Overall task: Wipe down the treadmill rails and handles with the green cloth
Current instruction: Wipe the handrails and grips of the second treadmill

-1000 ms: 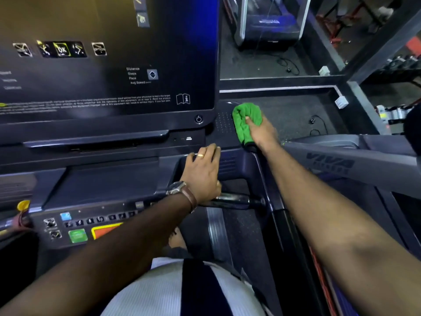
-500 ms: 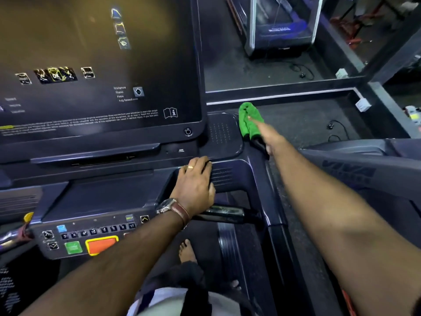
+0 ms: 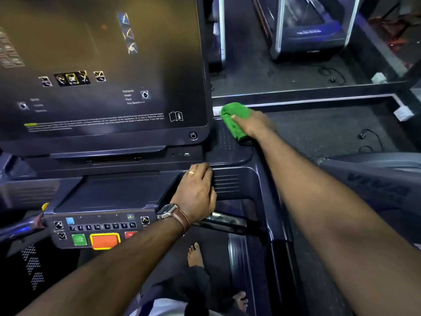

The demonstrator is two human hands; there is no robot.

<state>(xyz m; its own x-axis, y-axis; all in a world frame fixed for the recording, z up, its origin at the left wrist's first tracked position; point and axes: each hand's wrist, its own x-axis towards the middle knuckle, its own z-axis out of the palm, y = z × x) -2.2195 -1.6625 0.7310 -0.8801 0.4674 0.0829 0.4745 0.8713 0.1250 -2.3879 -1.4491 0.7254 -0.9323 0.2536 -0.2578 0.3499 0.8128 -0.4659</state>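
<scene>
My right hand (image 3: 255, 123) grips the green cloth (image 3: 233, 119) and presses it on the top end of the treadmill's right rail (image 3: 279, 224), just right of the console screen (image 3: 102, 71). The cloth wraps over the rail's tip and hides my fingers. My left hand (image 3: 197, 193), with a ring and a brown-strapped watch, rests flat with relaxed fingers on the dark console housing (image 3: 230, 183), above the short chrome handle (image 3: 225, 221).
A button panel (image 3: 100, 231) with green, orange and red keys sits low on the left. My bare feet (image 3: 196, 254) stand on the belt. Another machine (image 3: 307, 30) and loose cables (image 3: 369, 140) lie on the floor beyond the rail.
The right hand with the cloth has slid a little forward and leftward along the rail's top end. The left hand has stayed on the console housing. The camera has shifted.
</scene>
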